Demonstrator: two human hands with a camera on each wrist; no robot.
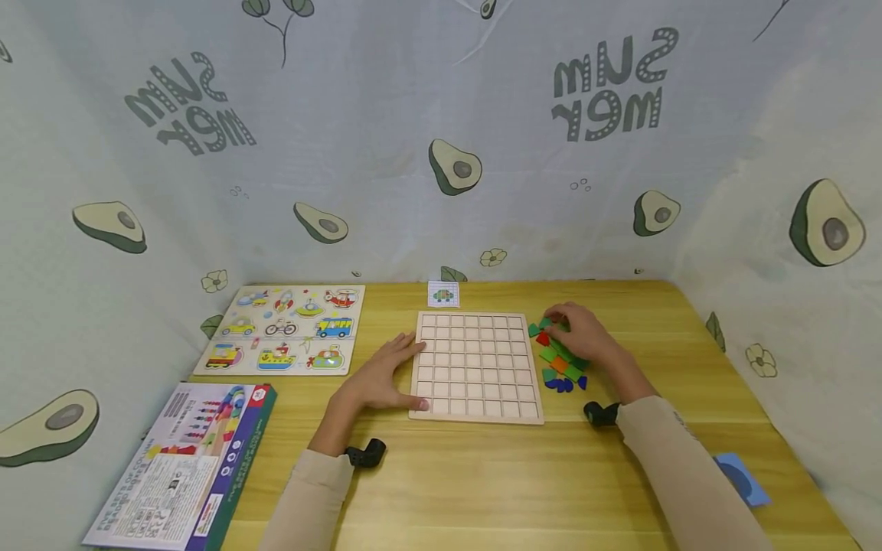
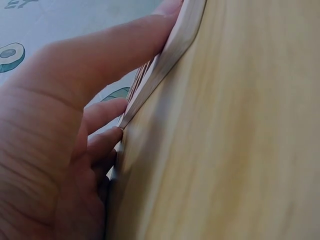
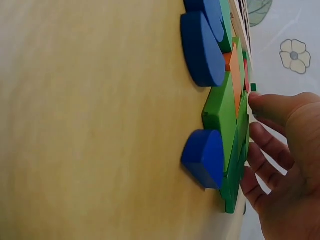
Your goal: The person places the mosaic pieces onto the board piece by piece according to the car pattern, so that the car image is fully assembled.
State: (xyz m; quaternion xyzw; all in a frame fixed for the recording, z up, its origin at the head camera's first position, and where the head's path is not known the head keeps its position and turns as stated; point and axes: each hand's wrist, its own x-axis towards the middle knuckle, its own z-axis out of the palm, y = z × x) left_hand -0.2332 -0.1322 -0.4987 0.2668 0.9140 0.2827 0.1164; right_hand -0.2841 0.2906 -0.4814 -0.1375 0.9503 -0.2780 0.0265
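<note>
A wooden grid board (image 1: pixel 475 367) with square cells lies flat on the table. My left hand (image 1: pixel 382 375) rests at its left side, thumb on the near left corner and fingertips against the edge; the board's pale edge (image 2: pixel 165 65) shows up close in the left wrist view. Right of the board is a pile of coloured blocks (image 1: pixel 560 366), mostly green, with orange, red and blue ones. Over the pile's far end my right hand (image 1: pixel 582 333) pinches a small green block (image 3: pixel 253 87) between thumb and index finger, partly hidden by the thumb. Blue blocks (image 3: pixel 202 50) lie at the near end.
A small card with a green picture (image 1: pixel 443 294) lies behind the board. To the left are a vehicle puzzle board (image 1: pixel 282 330) and a printed box (image 1: pixel 179 467). A blue piece (image 1: pixel 743 478) lies by my right forearm. Patterned cloth (image 1: pixel 386 191) hangs round the table.
</note>
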